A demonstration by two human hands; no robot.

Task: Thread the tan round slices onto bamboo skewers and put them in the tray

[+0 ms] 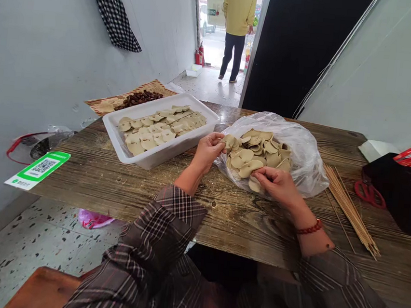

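Pale beige round slices fill an open clear plastic bag on the wooden table. At the bag's left edge my left hand pinches a few of the slices between thumb and fingers. My right hand, with a red bead bracelet on the wrist, is closed on a slice at the near side of the pile. To the left, a white plastic tub holds rows of similar slices, some threaded on thin sticks.
Bamboo skewers and red scissors lie at the right. Dark red pieces rest on patterned paper behind the tub. A QR code card sits at the left edge. A person in yellow stands in the doorway.
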